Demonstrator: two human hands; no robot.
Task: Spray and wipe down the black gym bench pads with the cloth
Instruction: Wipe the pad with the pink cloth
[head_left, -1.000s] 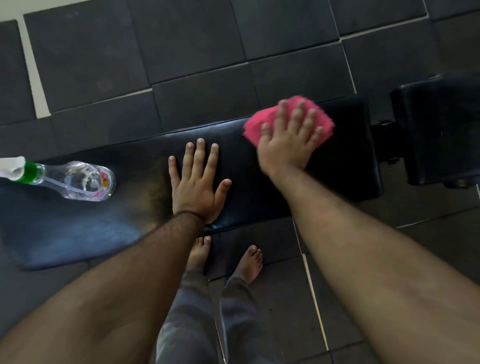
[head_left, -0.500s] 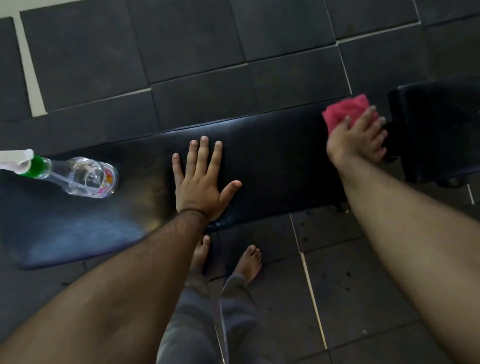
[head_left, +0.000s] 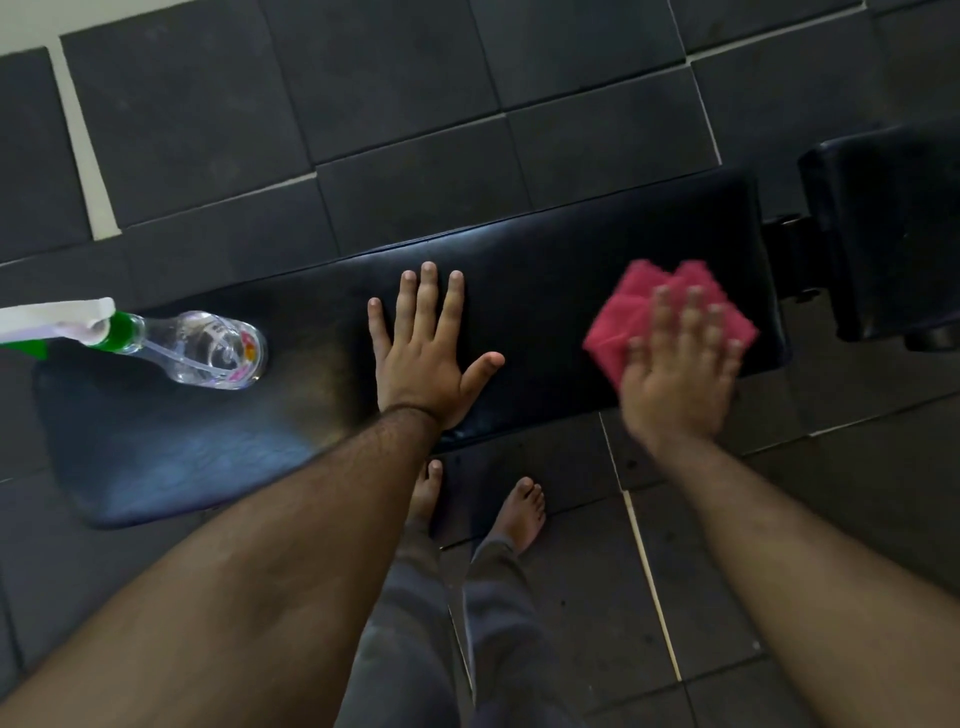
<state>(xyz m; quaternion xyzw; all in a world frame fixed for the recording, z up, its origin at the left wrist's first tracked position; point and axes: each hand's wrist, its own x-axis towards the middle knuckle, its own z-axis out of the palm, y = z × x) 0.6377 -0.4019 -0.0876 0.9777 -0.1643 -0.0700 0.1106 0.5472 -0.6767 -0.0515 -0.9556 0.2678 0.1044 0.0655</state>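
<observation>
A long black bench pad (head_left: 545, 270) runs across the middle of the view. My left hand (head_left: 428, 358) rests flat on its centre, fingers spread, holding nothing. My right hand (head_left: 678, 374) presses a folded pink cloth (head_left: 639, 306) flat against the pad's right end, near its front edge; the hand is blurred with motion. A clear spray bottle (head_left: 208, 348) with a green collar and white trigger lies on its side on the pad's left part. A second black pad (head_left: 893, 228) sits to the right, across a small gap.
Dark floor tiles with pale grout (head_left: 652, 582) surround the bench. My bare feet (head_left: 519, 514) and grey trouser legs stand just in front of the pad. A metal joint (head_left: 784, 228) links the two pads.
My right hand swept the cloth from the pad's middle out to its far right end, then came back a little toward the front edge. The left hand and bottle stayed put.
</observation>
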